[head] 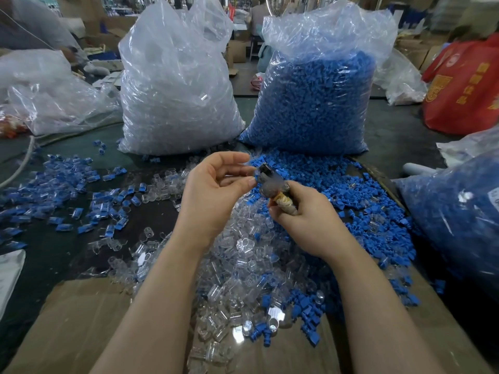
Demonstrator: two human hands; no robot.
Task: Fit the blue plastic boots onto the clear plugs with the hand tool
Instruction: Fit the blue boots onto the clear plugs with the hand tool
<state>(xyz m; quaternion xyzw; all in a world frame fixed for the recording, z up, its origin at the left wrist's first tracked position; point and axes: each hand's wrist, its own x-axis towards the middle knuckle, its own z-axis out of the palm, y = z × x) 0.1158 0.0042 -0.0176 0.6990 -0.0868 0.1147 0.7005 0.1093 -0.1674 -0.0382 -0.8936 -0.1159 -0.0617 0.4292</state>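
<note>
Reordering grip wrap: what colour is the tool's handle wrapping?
Tan, on the hand tool; head view.

- Two bare forearms come up from the bottom edge, no sleeves showing anywhere along them.
- The left hand [216, 190] carries nothing on it: no glove, no ring, no watch or band at the wrist.
- The right hand [305, 220] is the same story, ungloved, wrist uncovered.
- Fingernails on the left hand are short and plain, no polish to be seen.
- Nothing else of the person is in shot.

Boots bag [313, 103] right of plugs bag [175, 90]
</note>
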